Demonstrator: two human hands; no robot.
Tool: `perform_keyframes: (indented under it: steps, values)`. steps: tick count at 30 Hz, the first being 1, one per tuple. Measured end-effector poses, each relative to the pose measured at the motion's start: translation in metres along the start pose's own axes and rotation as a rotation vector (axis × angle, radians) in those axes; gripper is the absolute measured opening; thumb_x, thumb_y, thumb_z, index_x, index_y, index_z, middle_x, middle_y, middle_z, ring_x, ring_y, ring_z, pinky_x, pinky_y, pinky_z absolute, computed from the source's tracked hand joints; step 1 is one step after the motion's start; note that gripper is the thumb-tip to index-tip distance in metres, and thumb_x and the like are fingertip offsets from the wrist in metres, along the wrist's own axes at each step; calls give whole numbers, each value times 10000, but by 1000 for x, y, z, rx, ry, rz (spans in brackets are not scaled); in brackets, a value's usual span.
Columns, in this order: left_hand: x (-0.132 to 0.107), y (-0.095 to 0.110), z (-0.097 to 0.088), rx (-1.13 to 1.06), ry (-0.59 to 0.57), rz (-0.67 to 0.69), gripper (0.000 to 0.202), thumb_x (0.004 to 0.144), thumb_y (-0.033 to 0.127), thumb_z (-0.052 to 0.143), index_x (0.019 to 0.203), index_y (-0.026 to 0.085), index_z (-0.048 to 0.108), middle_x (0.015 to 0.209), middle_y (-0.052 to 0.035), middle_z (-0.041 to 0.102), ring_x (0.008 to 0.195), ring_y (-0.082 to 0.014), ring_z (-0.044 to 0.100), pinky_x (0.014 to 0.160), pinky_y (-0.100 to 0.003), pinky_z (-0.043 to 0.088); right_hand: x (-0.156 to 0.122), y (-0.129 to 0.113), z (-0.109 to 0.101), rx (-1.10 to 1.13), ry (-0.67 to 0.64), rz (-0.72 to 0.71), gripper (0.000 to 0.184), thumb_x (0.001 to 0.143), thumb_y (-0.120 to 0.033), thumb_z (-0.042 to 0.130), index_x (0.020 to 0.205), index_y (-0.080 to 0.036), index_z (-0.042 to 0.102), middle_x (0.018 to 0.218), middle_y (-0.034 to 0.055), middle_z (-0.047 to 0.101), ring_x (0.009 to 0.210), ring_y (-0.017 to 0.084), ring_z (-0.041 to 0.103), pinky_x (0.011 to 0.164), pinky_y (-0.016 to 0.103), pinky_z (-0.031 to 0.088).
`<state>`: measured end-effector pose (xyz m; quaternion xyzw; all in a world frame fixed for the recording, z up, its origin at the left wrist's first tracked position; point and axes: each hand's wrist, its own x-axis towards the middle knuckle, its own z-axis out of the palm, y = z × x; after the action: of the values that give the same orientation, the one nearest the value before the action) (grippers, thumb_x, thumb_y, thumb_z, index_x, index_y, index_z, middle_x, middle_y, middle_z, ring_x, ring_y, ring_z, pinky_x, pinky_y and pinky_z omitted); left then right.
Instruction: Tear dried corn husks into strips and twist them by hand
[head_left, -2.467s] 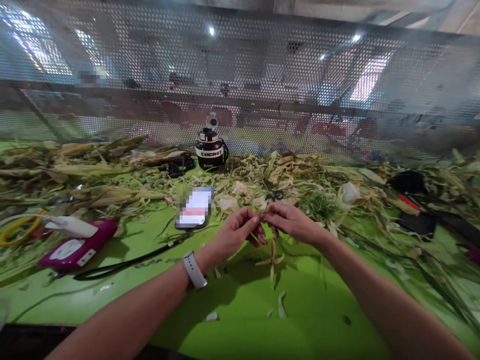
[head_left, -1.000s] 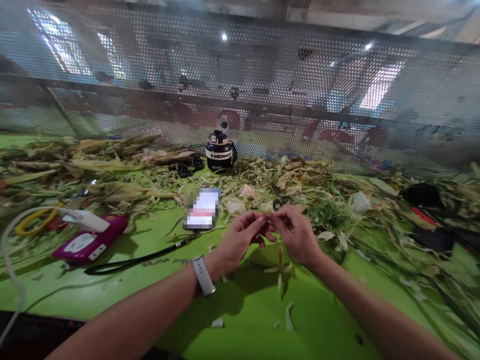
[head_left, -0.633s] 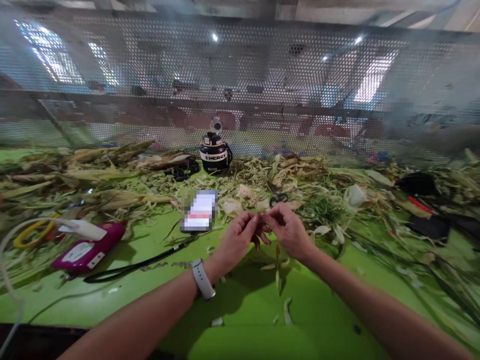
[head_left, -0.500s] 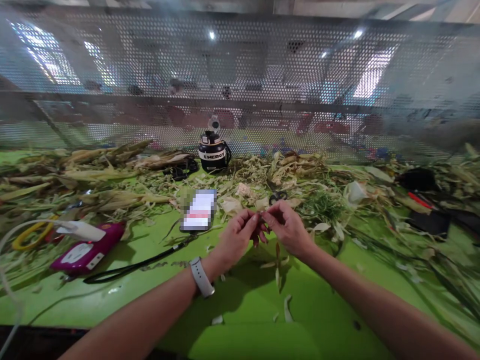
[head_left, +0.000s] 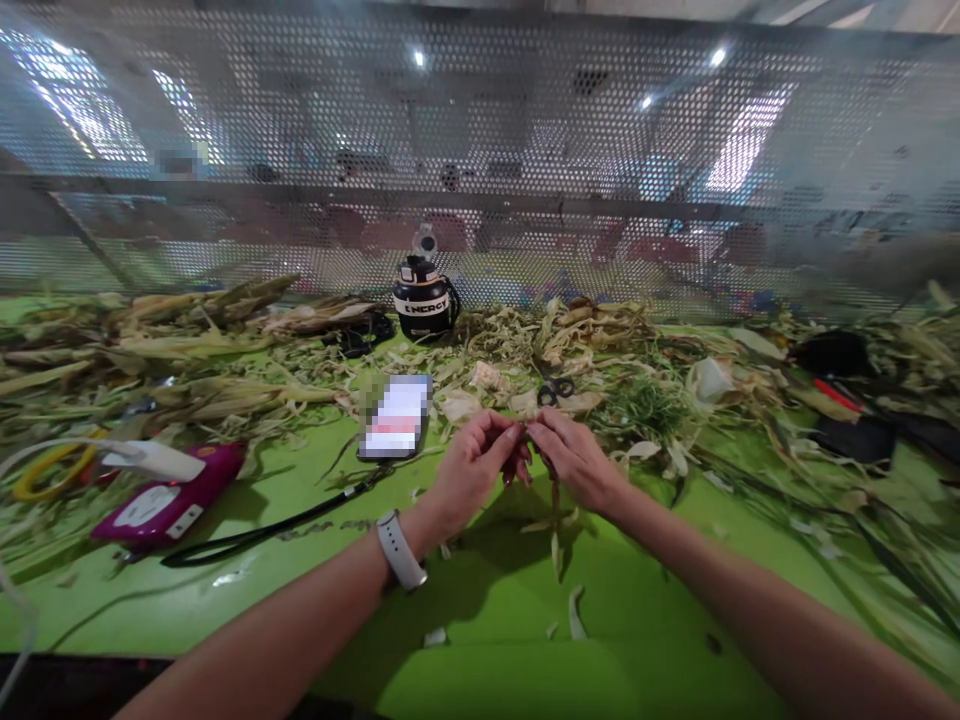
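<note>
- While left hand (head_left: pixel 476 460) and right hand (head_left: pixel 576 460) are meeting mid-frame, whether either grip is pinching anything cannot be told.
- Lower center, a husk piece (head_left: pixel 556 553) is lying on the surface (head_left: pixel 480 640).
- Upper center, a black bottle (head_left: pixel 424 314) is standing lid-up, hiding its contents.

One head-worn cam, single view. Sits above the near side of the green table (head_left: pixel 465 675), aimed forward and down. Left forearm (head_left: pixel 277 625) and right forearm (head_left: pixel 739 595) enter from the bottom corners, close to the lens; left hand (head_left: pixel 466 468) and right hand (head_left: pixel 576 462) meet just below and right of frame center, near range. Far backdrop: perforated metal screen (head_left: pixel 495 125), spanning full width across the upper frame, its top edge dropping slightly to the right. Field is wide, vertical squeezed. Table's near edge shows bottom left.
</note>
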<state>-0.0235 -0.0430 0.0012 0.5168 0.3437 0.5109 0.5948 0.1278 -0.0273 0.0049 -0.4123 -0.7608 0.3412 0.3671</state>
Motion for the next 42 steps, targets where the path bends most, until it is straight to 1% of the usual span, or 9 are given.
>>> perform_keyframes:
  steps: [6,9,16,21,24,28,35,39,42]
  values:
    - [0,-1,-1,4,-11,14,188,801,319,616,788,162,515,586,53,553,458,-59,491,437,-182,379,-1,4,4,160,-78,3,271,947,-364,311,759,-202,421,620,-24,494,534,112,404,521,248,327]
    - [0,-1,0,-11,-1,9,160,810,290,607,788,157,522,583,50,554,455,-54,485,440,-179,370,-1,4,6,215,-89,-17,283,947,-403,305,780,-213,430,600,-19,482,493,120,378,490,263,319]
    - [3,2,-1,-47,1,-30,113,810,234,606,788,148,538,587,38,571,451,-47,487,452,-180,356,0,8,6,202,-78,25,289,935,-443,325,778,-220,420,636,-6,481,543,137,424,516,273,361]
    - [3,2,-5,-110,-14,-82,163,795,288,627,773,163,525,584,44,570,450,-57,510,438,-181,352,1,2,1,66,-23,42,338,926,-463,355,714,-208,419,639,-23,436,576,122,411,539,256,341]
    - [3,1,-7,-173,-58,-112,193,777,324,649,807,177,526,597,44,581,487,-76,549,443,-182,374,0,-3,-1,167,-81,54,341,932,-469,346,728,-206,420,625,-35,428,553,110,396,512,239,322]
    - [4,1,-8,-171,-86,-123,234,738,305,700,842,169,541,609,35,612,474,-64,554,407,-156,338,0,-2,-3,277,-128,62,338,930,-475,362,764,-193,451,640,-34,441,542,96,380,496,226,318]
    - [7,5,-11,-298,-99,-244,252,677,269,751,718,139,538,597,9,638,451,-53,562,381,-129,304,-1,2,-4,301,-184,116,386,910,-522,380,730,-188,449,572,-56,368,487,81,338,451,216,290]
    - [8,4,-13,-339,-103,-283,249,664,262,754,734,143,547,580,17,625,455,-53,559,390,-125,311,0,4,-4,293,-183,111,396,909,-529,379,714,-189,436,563,-58,370,479,76,332,447,214,286]
    - [9,2,-15,-279,-102,-276,223,701,284,722,764,162,546,609,22,621,476,-68,571,392,-138,326,0,6,-4,300,-181,113,392,908,-527,386,721,-188,445,569,-57,379,483,74,331,449,212,282]
